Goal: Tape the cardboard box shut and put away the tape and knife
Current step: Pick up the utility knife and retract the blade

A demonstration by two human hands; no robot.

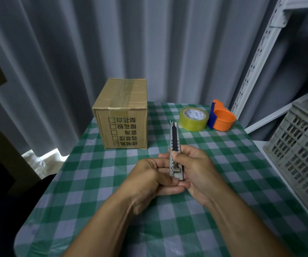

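A closed cardboard box (123, 114) stands at the table's far left, with a strip of clear tape along its top seam and printed characters on its near face. A grey utility knife (174, 140) points away from me, upright over the table's middle. My right hand (195, 173) grips its lower body, thumb on the slider. My left hand (153, 179) curls around the knife's butt end from the left. A roll of clear yellowish tape (194, 118) lies flat at the far right of the table.
An orange and blue tape dispenser (221, 117) sits just right of the roll. A grey plastic crate (301, 154) rests on a white shelf at the right, beside a white metal rack upright (257, 58). The green checked tablecloth (112, 182) covers the table; curtains hang behind.
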